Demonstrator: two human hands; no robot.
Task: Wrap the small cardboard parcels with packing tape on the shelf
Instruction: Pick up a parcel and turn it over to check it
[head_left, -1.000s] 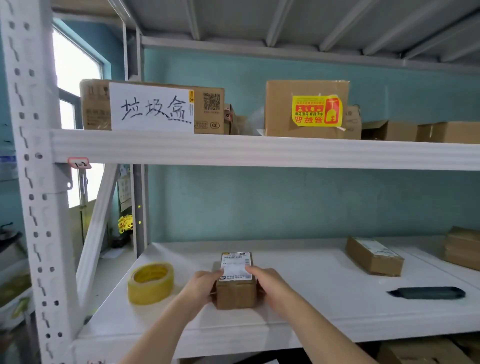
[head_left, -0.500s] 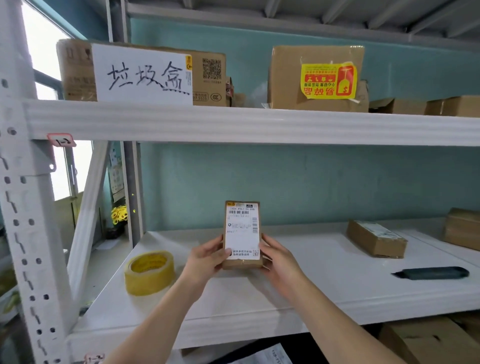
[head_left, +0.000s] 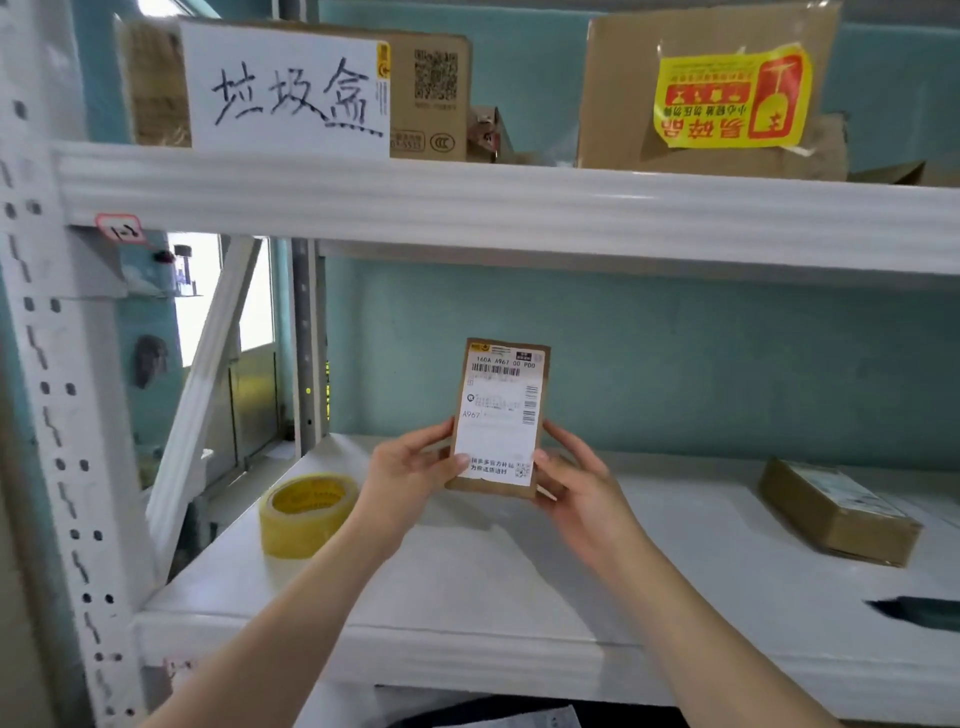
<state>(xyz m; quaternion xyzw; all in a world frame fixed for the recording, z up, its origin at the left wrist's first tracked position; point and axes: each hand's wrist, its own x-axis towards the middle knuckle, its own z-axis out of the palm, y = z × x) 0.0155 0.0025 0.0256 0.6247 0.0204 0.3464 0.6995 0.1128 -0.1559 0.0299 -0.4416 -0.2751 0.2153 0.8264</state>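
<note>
head view. small brown cardboard parcel with a white printed shipping label (head_left: 498, 421) is held upright in the air, above the white metal shelf (head_left: 519, 597) and clear of its surface, label side turned toward the person.

left hand (head_left: 410, 467) grips the parcel's lower left edge: thumb lies on the label's bottom corner, the other fingers (head_left: 439, 434) curl round the side. right hand (head_left: 582, 488) grips the lower right edge, thumb at the front, the rest reaching up along the side. both hands are grasping the parcel, neither released.

yellow roll of packing tape (head_left: 306, 512) lies flat on the shelf, near the left hand's wrist, not touched.

second brown cardboard parcel with a pale label (head_left: 836, 512) lies flat at the right of the shelf, well apart from the hands. dark flat object (head_left: 919, 613) sits at the right edge in front of it; too blurred to tell what it is.

upper white shelf beam (head_left: 519, 208) carries a brown cardboard box fronted by a white handwritten sign (head_left: 291, 93) at left and a large brown cardboard box with a yellow and red sticker (head_left: 727, 98) at right.
</note>
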